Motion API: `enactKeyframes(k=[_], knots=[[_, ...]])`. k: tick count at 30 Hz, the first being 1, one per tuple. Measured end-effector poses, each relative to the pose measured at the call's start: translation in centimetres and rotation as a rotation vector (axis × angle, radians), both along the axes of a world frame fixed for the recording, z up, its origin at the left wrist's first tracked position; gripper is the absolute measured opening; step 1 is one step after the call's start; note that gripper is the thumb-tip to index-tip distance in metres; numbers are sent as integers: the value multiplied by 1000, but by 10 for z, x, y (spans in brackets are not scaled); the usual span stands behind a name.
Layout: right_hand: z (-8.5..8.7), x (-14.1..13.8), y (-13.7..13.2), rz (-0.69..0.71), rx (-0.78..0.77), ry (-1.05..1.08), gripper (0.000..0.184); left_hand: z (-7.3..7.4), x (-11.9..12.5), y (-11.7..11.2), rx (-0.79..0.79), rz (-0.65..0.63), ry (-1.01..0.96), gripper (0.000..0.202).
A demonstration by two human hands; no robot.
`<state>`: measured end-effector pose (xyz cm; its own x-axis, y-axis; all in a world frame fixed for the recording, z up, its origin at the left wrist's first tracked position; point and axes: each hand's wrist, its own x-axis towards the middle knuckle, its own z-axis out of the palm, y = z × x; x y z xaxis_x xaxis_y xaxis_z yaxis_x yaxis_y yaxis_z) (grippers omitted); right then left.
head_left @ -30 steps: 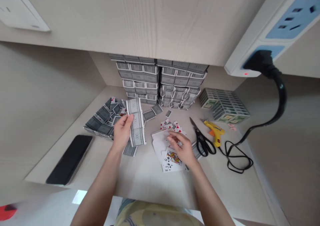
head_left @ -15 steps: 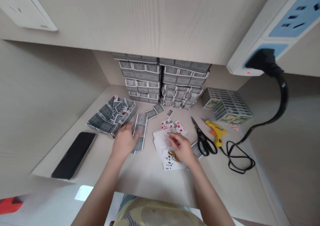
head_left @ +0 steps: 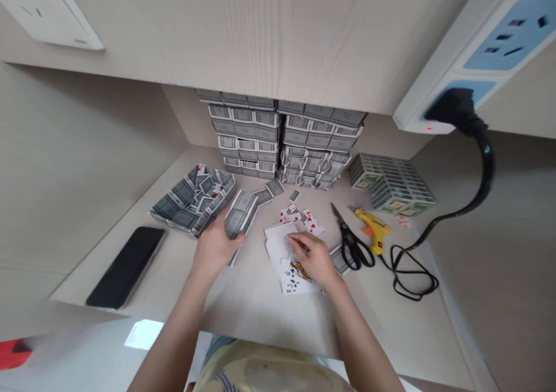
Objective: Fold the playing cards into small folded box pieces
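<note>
My left hand (head_left: 214,247) grips a strip of joined grey-backed playing cards (head_left: 239,216) and lifts its near end off the desk, just right of a tray folded from cards (head_left: 191,198). My right hand (head_left: 315,257) rests with curled fingers on a loose pile of face-up cards (head_left: 292,264), fingertips pressing a white card. Small red-pipped cards (head_left: 299,217) lie just behind that pile.
Stacks of card-built boxes (head_left: 278,140) stand at the back of the desk, with more green-backed blocks (head_left: 391,183) to the right. Black scissors (head_left: 353,241), a yellow glue gun (head_left: 374,227) and its black cable (head_left: 412,273) lie right. A black phone (head_left: 125,264) lies left.
My left hand lowered the card strip from upright down onto the desk, then began raising its near end again. My right hand stayed on the face-up pile.
</note>
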<state>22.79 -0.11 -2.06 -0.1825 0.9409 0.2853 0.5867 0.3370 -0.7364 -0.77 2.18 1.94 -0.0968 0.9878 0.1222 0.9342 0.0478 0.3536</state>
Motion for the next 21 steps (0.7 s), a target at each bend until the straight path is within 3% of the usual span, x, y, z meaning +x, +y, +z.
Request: enactKeyframes(k=[4,7,10,13,21], knots=[[1,-1,0,2,-8,-12,20,7,-11,-4,17,66,-85,60],[0,-1,-1,11,-9,-20,19,-5,-9,-5,-38,-9,-35,60],[0,-1,-1,21,-17,-28,19,-22,0,-7,5,-118,88,59],[1,0,0,22,-22,-29,19,-32,7,-8,56,-124,157,49],[1,0,-1,25,-19,-32,19,-37,8,-7,93,-38,188,43]])
